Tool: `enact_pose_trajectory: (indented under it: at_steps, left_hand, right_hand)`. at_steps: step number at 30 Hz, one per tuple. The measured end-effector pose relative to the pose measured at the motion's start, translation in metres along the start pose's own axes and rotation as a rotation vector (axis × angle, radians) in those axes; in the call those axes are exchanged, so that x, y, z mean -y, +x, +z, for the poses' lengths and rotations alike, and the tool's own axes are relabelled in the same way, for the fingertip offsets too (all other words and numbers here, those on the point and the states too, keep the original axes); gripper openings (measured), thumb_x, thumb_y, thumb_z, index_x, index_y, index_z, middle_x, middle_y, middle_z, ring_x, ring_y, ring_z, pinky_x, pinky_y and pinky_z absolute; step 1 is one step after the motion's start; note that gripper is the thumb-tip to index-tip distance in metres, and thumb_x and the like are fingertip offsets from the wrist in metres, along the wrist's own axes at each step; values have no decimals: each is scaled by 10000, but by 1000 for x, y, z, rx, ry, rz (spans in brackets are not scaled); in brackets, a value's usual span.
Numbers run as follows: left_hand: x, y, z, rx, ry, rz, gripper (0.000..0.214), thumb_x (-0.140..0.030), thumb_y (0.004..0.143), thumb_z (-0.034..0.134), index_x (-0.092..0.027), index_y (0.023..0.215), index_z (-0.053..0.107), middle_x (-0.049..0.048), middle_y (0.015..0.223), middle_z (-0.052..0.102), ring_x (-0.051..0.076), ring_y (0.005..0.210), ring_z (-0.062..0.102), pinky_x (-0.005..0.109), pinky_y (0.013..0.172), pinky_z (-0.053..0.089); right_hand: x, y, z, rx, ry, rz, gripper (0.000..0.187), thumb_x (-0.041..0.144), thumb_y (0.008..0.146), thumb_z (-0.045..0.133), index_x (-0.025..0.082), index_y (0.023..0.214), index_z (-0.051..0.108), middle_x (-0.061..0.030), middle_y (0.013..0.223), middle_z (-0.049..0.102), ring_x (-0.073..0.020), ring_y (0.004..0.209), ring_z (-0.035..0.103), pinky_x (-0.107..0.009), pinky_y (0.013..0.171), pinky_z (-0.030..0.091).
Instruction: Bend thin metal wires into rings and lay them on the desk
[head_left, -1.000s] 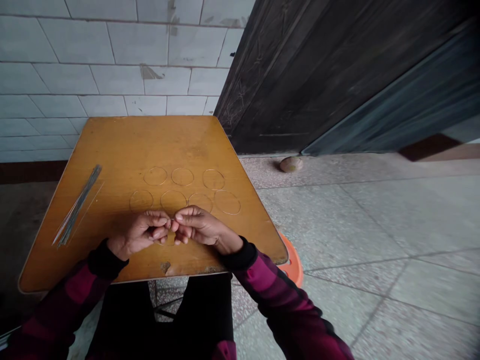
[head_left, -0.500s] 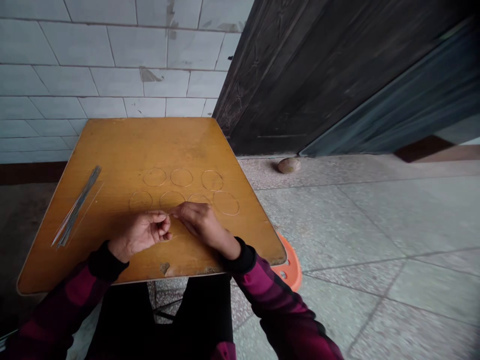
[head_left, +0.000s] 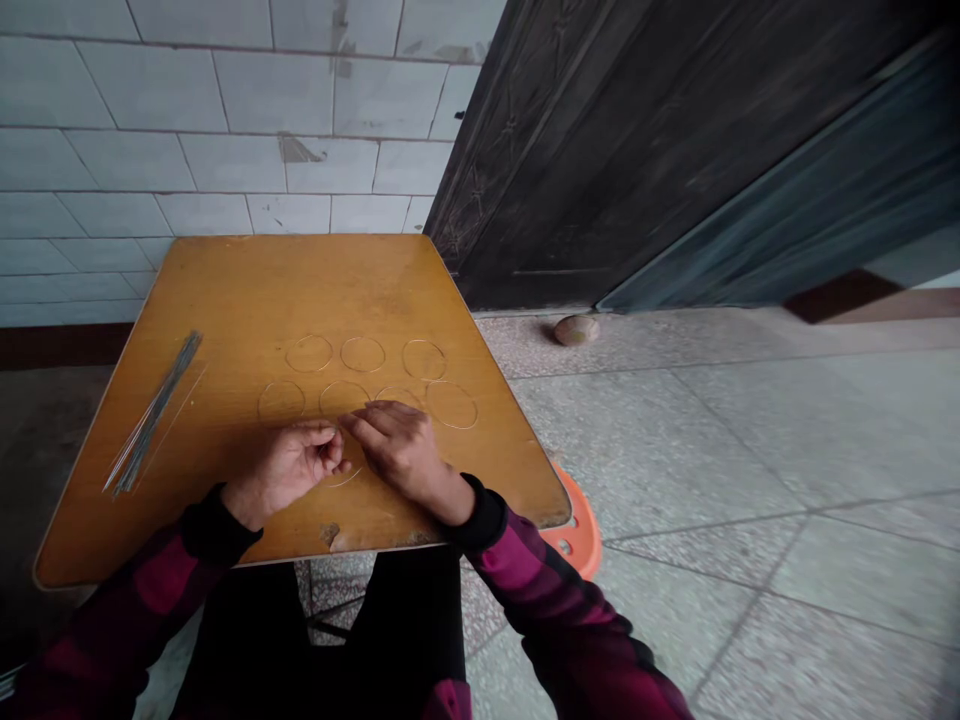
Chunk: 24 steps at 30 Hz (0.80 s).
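Observation:
My left hand [head_left: 291, 466] and my right hand [head_left: 401, 450] meet over the near middle of the table, fingertips pinched close together. Both grip a thin wire ring [head_left: 347, 481]; its lower arc shows below the fingers, while the pinched part is hidden. Beyond the hands, several thin wire rings [head_left: 476, 408] lie flat in two rows, and my right hand partly covers the nearer row. Left of my left hand rests a bundle of straight grey wires [head_left: 157, 412], with a single wire [head_left: 174, 420] alongside it.
The yellow wooden table [head_left: 300, 280] stands against a white tiled wall [head_left: 165, 90]. An orange plastic stool [head_left: 585, 525] shows under its right corner. A rounded stone [head_left: 577, 330] lies on the floor by the dark door [head_left: 570, 180].
My right hand has turned slightly, its fingers more spread over the wire. More of the ring's lower arc shows between the hands. The rings and wire bundle lie as before.

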<state>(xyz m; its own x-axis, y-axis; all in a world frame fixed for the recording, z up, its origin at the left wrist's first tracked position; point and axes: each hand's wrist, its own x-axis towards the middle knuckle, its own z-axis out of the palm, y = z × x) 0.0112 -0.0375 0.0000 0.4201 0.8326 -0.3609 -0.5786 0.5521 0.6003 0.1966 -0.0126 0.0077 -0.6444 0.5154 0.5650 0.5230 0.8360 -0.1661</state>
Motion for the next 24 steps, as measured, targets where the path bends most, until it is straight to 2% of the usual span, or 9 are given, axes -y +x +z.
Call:
enact_pose_trajectory:
  at_steps: [4,9,16,19,24]
  left_hand:
    - [1,0,0,-43,-6,2,89,-124,712,665,-131,651,601,5,630,585,107,590,545,291,660,488]
    - [1,1,0,-95,7,-41,96,-75,686,617,-127,612,587,4,575,529,101,553,477,263,602,443]
    - [-3,0,0,-1,112,-59,135,-150,694,684,-114,594,601,22,617,544,105,583,482,271,614,434]
    - [-6,-2,-1,2,165,-45,117,-191,708,704,-111,654,638,25,656,572,104,592,496,281,633,444]
    - [-7,-2,-4,-50,305,61,157,-249,712,730,-116,667,660,19,643,592,96,574,506,252,602,412]
  right_hand:
    - [-2,2,-2,-37,58,-51,255,137,975,429,154,1083,659,-92,923,714,-176,835,642,-301,709,518]
    - [-2,3,-10,43,52,-189,288,146,1000,393,119,1166,626,-126,944,710,-203,842,645,-329,686,527]
    - [-3,5,-17,90,13,-190,293,156,1016,354,109,1024,644,-108,890,700,-178,759,621,-300,650,489]
    - [-4,5,-17,88,8,-164,265,149,1012,370,126,973,631,-78,826,678,-156,715,599,-279,624,453]
    - [-5,4,-14,62,-39,-118,252,117,990,391,132,874,613,-46,720,619,-132,624,538,-267,567,398]
